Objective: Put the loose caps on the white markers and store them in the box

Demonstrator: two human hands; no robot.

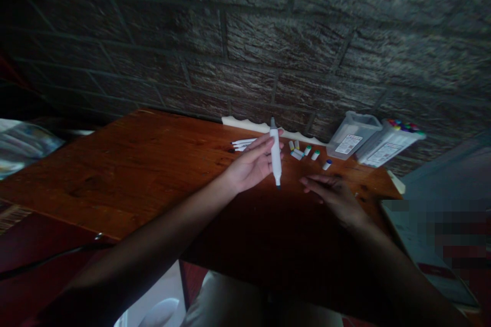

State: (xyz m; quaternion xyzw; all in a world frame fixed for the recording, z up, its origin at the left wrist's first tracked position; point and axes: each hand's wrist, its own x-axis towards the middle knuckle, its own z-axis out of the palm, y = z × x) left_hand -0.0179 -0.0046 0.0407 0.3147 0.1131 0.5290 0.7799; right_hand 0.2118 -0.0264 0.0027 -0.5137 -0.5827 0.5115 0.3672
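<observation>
A white double-ended marker (275,161) stands nearly upright in my left hand (256,166), held between thumb and fingers. Both of its dark tips show, with no cap on either end. To the right of the marker is my right hand (333,191), its fingers loosely extended toward it, with nothing visible in them. Several small marker caps (308,150) in white with green, yellow and blue ends lie on the table beyond my hands. Behind my left hand, several more white markers (242,144) rest side by side, partly hidden by it.
At the table's back right stand a clear plastic container (347,135) and another container (391,144) with colourful marker ends at its top. A white wavy-edged strip (249,123) runs along the stone wall (253,76). The wooden table (126,173) stretches left.
</observation>
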